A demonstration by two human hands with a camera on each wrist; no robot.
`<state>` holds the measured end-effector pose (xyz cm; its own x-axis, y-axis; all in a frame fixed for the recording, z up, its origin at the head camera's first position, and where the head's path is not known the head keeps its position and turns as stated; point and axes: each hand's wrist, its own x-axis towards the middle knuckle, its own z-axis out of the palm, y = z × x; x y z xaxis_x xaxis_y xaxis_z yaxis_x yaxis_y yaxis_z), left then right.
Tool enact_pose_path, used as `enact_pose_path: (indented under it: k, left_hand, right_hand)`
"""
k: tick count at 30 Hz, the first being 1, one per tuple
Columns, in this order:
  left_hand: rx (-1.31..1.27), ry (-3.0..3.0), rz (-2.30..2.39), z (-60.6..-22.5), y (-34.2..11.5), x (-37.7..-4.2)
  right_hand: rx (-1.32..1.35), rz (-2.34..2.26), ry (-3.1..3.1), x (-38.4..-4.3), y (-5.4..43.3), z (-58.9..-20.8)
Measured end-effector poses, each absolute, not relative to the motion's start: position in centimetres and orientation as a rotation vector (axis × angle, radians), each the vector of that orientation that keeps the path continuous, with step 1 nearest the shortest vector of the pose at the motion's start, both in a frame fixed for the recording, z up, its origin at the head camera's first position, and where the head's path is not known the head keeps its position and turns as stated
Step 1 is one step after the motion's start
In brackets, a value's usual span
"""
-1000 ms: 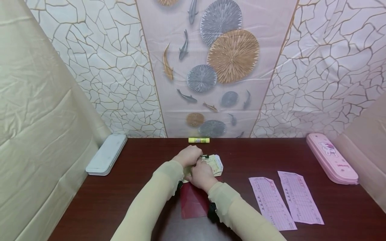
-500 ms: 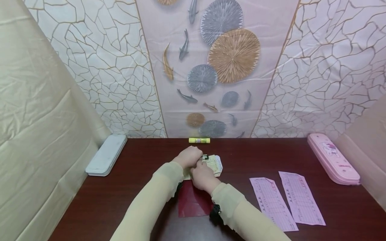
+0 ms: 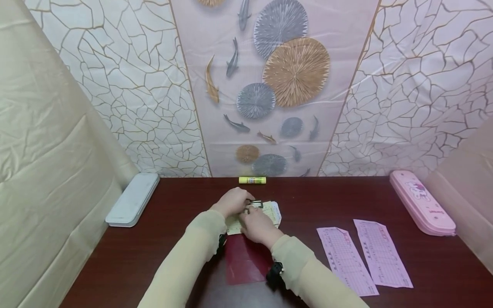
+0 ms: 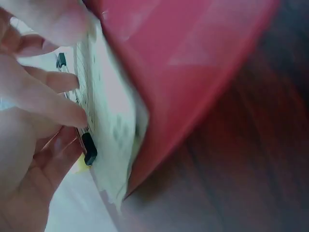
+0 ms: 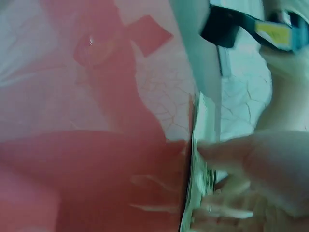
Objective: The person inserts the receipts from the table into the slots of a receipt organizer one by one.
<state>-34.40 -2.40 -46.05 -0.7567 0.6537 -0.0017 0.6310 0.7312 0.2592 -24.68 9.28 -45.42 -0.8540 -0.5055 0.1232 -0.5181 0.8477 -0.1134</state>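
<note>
A stack of pale yellow printed paper slips lies at the top of a glossy red cover sheet. Across the slips runs a thin metal paper fastener with black end pieces, one black end plain in the left wrist view. My left hand has its thumb and curled fingers at the fastener's left part. My right hand grips the stack near its lower edge, thumb against the slips, a finger reaching up to the fastener. Some fingertips are hidden behind the slips.
Two pink printed forms lie to the right. A pink pencil case stands at the far right, a white case at the far left. Behind the hands lies a yellow glue stick, close to the patterned backdrop.
My left hand has drawn back a little to the left, uncovering more of the fastener and the slips. The right hand has stayed on the stack, lowering slightly.
</note>
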Motion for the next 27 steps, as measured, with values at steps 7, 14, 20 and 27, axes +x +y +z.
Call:
enact_pose_path:
  k: [7,14,20,27]
  left_hand:
    - [0.796,2.743,0.751,-46.0,-3.5,-34.6]
    - [0.753,2.770,0.754,-45.9,-3.7,-34.7]
    - [0.823,2.814,0.720,-46.4,-3.5,-34.3]
    - [0.840,2.821,0.704,-47.0,-2.9,-34.0]
  right_hand:
    - [0.811,0.927,-2.944,-25.7,11.8,-44.8]
    - [0.560,0.981,-2.953,-25.7,15.3,-44.1]
    - [0.570,0.851,-2.958,-25.6,18.6,-44.0]
    - [0.543,0.748,-3.009,-24.8,22.6,-44.1]
